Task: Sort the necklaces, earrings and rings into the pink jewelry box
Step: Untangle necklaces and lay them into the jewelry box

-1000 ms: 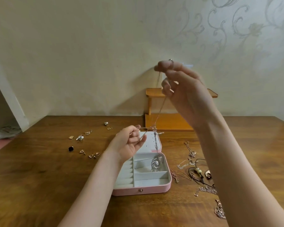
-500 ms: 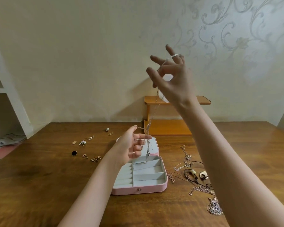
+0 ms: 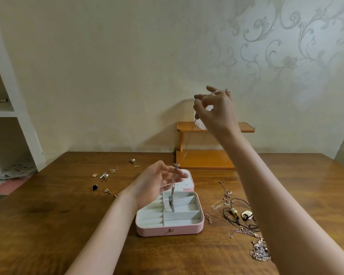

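1. Pink jewelry box [image 3: 170, 230] lies open on the wooden bench [image 3: 48, 225] in the head view, its grey compartments facing up.
2. Raised high, the right hand [image 3: 216, 110] pinches the top of a thin necklace [image 3: 173, 187], which hangs down into a middle compartment.
3. Left hand [image 3: 157, 181] is loosely spread beside the chain, fingers touching it.
4. Earrings [image 3: 104, 176] lie to the box's left, more chains [image 3: 260, 249] to its right.
5. Likely risk: a fast drop could tangle the chain or spill it over a divider.
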The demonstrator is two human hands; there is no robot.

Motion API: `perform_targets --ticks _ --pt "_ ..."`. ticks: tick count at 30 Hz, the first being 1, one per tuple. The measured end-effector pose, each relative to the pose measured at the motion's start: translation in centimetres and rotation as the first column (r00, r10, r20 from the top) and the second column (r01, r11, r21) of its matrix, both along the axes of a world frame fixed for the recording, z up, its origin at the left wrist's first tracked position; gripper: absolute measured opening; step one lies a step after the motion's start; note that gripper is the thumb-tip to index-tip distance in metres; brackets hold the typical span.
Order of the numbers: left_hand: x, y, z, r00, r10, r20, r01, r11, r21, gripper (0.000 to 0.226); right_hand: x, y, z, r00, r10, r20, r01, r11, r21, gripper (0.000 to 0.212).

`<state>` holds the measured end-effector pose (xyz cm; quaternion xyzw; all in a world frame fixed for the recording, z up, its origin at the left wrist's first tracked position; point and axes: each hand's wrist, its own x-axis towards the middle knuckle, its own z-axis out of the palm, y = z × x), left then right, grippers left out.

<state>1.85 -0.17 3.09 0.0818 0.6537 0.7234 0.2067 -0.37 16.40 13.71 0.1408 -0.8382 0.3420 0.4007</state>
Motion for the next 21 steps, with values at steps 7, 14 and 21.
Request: perform_targets --ticks 7,14,21 --pt "0.0 0.5 0.4 0.99 0.054 -0.132 -0.06 0.997 -0.04 0.016 0.3 0.1 0.7 0.996 0.087 -0.013 -0.088 0.992 -0.095 0.033" --pt "0.6 0.4 0.9 0.985 0.116 -0.127 -0.113 0.993 0.036 0.01 -0.2 1.8 -3.5 0.978 0.063 0.199 -0.038 0.991 -0.127 0.03" --pt "0.6 0.0 0.0 0.995 -0.001 -0.102 -0.012 0.992 -0.122 0.01 -1.8 2.9 -3.5 0.991 -0.109 0.083 0.118 0.987 -0.11 0.03"
